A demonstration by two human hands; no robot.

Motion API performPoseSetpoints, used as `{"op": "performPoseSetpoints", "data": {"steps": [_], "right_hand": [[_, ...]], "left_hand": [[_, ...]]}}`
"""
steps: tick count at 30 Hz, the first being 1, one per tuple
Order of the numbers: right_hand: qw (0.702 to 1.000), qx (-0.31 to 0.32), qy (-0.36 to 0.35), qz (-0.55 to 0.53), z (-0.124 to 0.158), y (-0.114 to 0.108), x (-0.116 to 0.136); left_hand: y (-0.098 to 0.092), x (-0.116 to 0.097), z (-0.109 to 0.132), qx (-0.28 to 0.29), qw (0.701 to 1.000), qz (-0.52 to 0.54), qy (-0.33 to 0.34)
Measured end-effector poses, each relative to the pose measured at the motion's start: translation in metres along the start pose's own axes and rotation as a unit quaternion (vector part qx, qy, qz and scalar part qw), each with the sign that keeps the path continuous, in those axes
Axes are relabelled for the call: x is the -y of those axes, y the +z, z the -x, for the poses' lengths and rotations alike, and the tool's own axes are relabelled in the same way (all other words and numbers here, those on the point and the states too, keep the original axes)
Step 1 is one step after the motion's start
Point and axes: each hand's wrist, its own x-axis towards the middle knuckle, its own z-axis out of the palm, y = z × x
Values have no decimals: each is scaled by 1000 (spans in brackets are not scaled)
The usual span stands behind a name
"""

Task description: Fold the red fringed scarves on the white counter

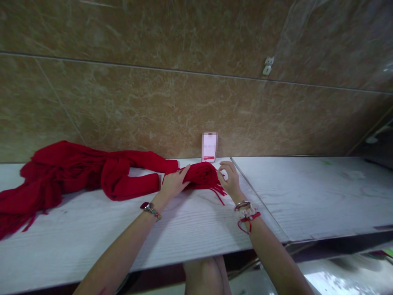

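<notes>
A long red fringed scarf [92, 174] lies across the white table [190, 233], bunched at the left, with one end rolled up near the middle. My left hand [174, 183] rests on the rolled end [201, 174], fingers wrapped over its left side. My right hand [229, 179] pinches the right side of the roll, just above the fringe. A watch and bead bracelet are on my left wrist, and bracelets with a red cord on my right.
A pink phone [209, 147] leans upright against the brown marble wall [184, 94] just behind the roll. A second white tabletop [322, 192] adjoins on the right. My knee [204, 274] shows below the front edge. A small white fitting [267, 65] is on the wall.
</notes>
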Motion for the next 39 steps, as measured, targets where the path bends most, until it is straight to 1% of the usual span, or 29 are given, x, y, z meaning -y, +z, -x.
{"op": "performPoseSetpoints", "data": {"steps": [3,6,8,10,13,15,20,23,26,28,31,33,36,38,39], "right_hand": [[999,46,-24,3,3,0,0],[995,87,-37,33,5,2,-2],[992,105,-10,72,6,5,-4],[984,124,48,122,8,8,-7],[955,189,136,185,10,11,-13],[933,254,167,193,12,14,-16],[877,413,171,179,18,19,-14],[851,464,165,182,18,20,-11],[844,480,143,192,16,18,-11],[845,485,113,195,14,14,-12],[846,489,79,198,12,2,-19],[847,488,73,200,13,-7,-27],[857,459,92,213,14,-17,-39],[877,416,102,218,13,-17,-43],[889,396,95,210,11,-15,-44]], "left_hand": [[1,2,-1,-3,1000,2,-25],[2,3,-1,-6,999,11,-35],[3,3,-1,-11,999,18,-35],[4,3,-1,-16,999,23,-39],[5,4,-1,-23,998,23,-51],[5,5,-1,-27,998,21,-56],[4,5,0,-24,998,15,-61],[4,4,1,-20,998,10,-59],[6,6,2,-20,998,10,-62],[6,7,3,-23,997,13,-69],[6,8,5,-24,996,16,-83],[4,8,5,-20,995,14,-93],[2,5,5,-13,995,10,-99],[3,4,5,-18,995,9,-98],[4,4,5,-23,995,9,-97]]}}
